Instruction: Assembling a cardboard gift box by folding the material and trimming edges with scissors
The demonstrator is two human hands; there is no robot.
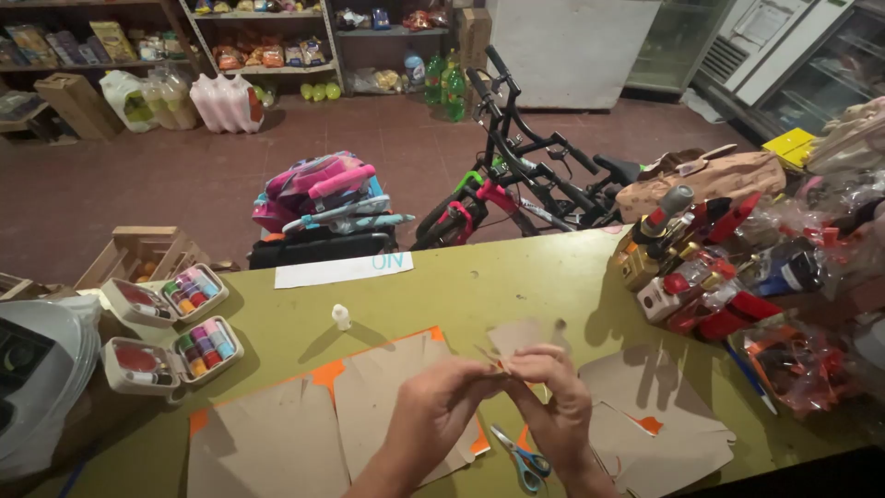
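My left hand [441, 398] and my right hand [553, 395] meet over the green table [489, 281], both pinching a small piece of brown cardboard [514, 337] that sticks up between the fingers. Below my right wrist lie blue-handled scissors [523, 458]. Several brown cardboard sheets [313, 415] with orange showing at their edges lie under my left arm. More cut cardboard pieces [645, 406] lie to the right.
A small white glue bottle [341, 316] stands on the table. Two open kits of coloured thread spools [175, 323] sit at the left. Packaged toys [728, 267] crowd the right side. Beyond the table stand a bicycle [525, 175] and a stroller [323, 203].
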